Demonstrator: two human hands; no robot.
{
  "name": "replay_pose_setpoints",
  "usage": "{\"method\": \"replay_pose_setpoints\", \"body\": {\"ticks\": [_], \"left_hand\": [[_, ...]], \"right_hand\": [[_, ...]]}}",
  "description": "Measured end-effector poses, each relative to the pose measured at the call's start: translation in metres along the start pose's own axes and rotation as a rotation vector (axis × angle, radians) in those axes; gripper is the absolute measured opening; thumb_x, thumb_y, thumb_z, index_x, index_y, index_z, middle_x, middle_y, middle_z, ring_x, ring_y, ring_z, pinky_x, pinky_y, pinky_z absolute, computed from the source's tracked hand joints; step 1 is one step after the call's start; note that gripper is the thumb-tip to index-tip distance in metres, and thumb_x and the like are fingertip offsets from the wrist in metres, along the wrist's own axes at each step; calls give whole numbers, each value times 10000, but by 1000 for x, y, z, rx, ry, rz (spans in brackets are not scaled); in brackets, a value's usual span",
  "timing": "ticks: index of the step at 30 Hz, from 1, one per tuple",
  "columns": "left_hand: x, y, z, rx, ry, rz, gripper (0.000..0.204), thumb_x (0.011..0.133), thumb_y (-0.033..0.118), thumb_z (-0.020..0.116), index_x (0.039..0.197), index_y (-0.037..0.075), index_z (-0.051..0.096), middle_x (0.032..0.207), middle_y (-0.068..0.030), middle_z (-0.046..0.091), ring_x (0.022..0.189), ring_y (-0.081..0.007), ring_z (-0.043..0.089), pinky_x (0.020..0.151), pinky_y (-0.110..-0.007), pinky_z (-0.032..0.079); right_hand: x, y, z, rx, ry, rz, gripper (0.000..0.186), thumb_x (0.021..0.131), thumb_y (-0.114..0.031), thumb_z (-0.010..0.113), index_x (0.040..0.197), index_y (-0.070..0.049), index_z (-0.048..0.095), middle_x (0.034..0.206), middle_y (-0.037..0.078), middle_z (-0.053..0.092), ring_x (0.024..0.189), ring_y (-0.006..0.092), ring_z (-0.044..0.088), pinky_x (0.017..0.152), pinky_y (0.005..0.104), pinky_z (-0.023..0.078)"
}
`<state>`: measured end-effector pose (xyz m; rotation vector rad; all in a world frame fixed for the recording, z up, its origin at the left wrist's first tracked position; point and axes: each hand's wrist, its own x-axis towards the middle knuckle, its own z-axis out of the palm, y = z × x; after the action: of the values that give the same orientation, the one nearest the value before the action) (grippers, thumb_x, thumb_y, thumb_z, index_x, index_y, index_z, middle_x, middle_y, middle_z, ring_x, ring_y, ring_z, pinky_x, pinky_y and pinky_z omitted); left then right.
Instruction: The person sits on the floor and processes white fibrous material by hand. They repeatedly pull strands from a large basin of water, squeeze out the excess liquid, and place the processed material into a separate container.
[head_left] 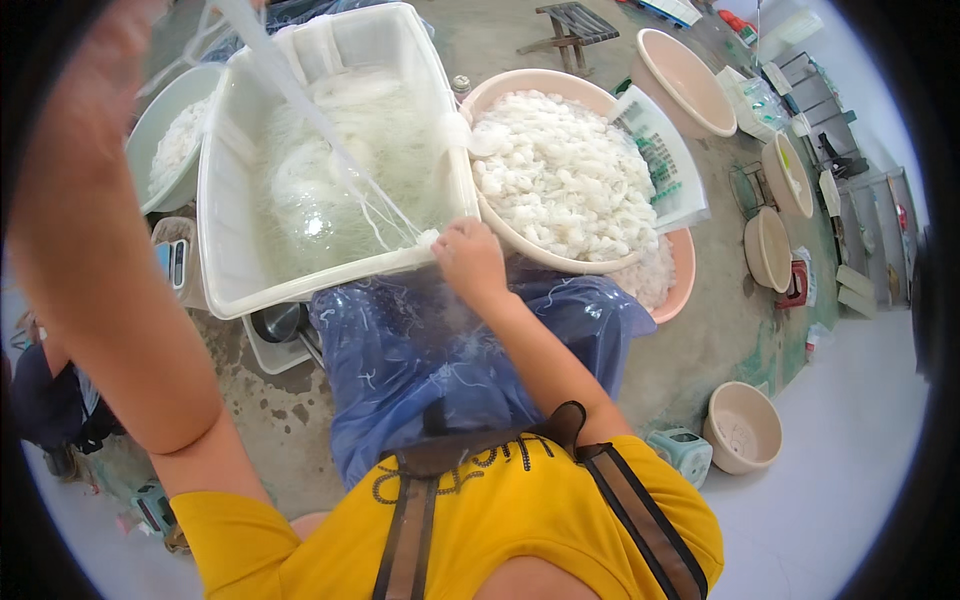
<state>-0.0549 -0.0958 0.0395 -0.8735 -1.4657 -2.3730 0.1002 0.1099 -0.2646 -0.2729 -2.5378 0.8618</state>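
My left arm reaches up along the left side, and my left hand (256,5) is mostly cut off at the top edge, its fingers closed at the upper end of long white fibrous strands (315,112). These stretch taut down across a large white rectangular tub (333,281) of cloudy water with a pale fibrous mass (325,175) in it. At the tub's near right corner, my right hand (470,260) is closed on the strands' lower end, beside the rim. A pink basin (572,266) heaped with white fluffy clumps (560,165) stands to its right.
A pale green basin (150,125) holds white material at left, near a small scale (177,262). A dark pan (279,322) sits below the tub. A white perforated sheet (680,180) leans on the pink basin. More basins (685,85) and a folding stool (568,30) stand around. Someone sits far left.
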Motion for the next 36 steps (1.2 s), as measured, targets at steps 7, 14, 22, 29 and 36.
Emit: {"method": "replay_pose_setpoints", "body": {"ticks": [7,14,22,29,36], "left_hand": [[-86,-99,58,-171,-120,-572,366,913,200,410,1211,-13,395,736,17,466,609,-66,451,682,-250,465],[-101,-91,69,-237,-120,-731,343,914,174,404,1184,-38,391,647,34,378,558,-77,384,609,-258,429],[-50,-59,21,-93,67,-363,314,904,188,464,1136,-25,454,652,38,369,569,-74,392,646,-247,425],[-95,-101,12,12,-378,-811,299,902,186,460,1158,31,454,652,43,359,533,-60,328,615,-211,396],[-103,-115,59,-325,-123,-795,263,906,185,441,1134,56,435,705,25,421,631,-75,431,649,-258,406]], "right_hand": [[65,-72,-100,507,25,-163,182,790,-218,646,858,-49,631,1227,165,479,1107,291,463,943,366,341],[68,-51,-73,607,29,206,201,791,-230,636,857,-41,627,1082,115,529,976,255,508,812,338,417],[3,-1,-6,-92,-175,-150,129,739,-181,645,772,-57,640,982,116,533,927,274,519,767,360,438],[61,-76,-99,228,-59,-303,117,779,-144,629,821,-35,644,1126,151,538,1003,305,526,842,375,426],[84,-105,-137,278,108,-424,140,753,-156,669,828,-43,633,1153,169,519,1062,296,501,871,365,405]]}}
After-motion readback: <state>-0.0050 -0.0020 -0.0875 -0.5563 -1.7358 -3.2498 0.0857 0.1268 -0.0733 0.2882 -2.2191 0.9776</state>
